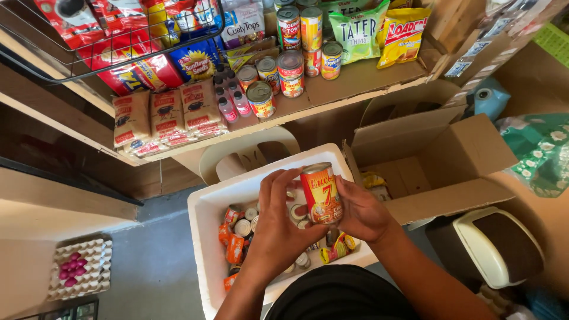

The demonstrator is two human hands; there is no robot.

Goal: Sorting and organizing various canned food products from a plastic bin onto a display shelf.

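Observation:
A tall red and orange tin can (320,192) is held upright over a white foam box (208,208). My right hand (363,211) grips the can from the right side. My left hand (280,224) touches its left side with spread fingers. Inside the foam box lie several small cans (237,238) in orange, red and silver. Both forearms reach forward from the bottom of the view.
A wooden shelf (355,80) ahead carries several cans (290,66), snack bags (379,32), small bottles (228,105) and packets (166,112). An open cardboard box (438,157) stands right. A wire basket (112,35) hangs upper left. An egg tray (80,266) sits lower left, a bin (495,246) lower right.

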